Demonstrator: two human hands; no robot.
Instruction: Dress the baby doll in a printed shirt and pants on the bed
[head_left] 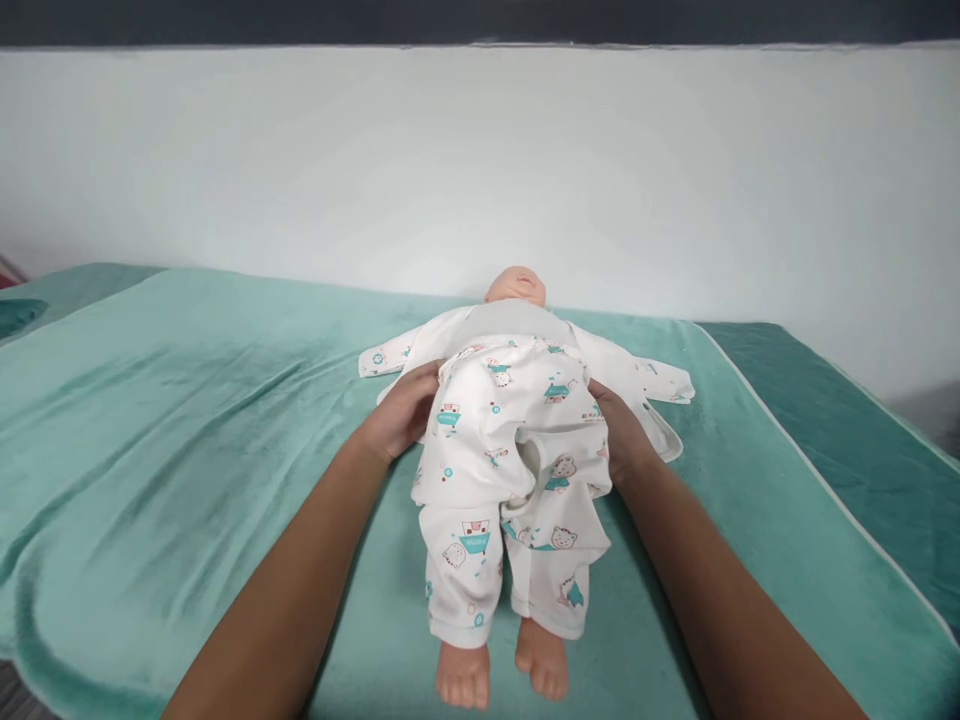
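A baby doll lies on the bed with its head at the far end and its bare feet toward me. Printed white baby trousers cover its legs and belly, with an opening at the crotch. Its white top has both sleeves spread out sideways. My left hand is closed on the trousers at the left side of the waist, fingertips hidden behind the cloth. On the right side of the waist, my right hand grips the trousers too, with most of its fingers out of sight.
A green plush blanket covers the bed, wrinkled on the left. Darker green cloth shows along the right side. A white wall stands directly behind the doll's head.
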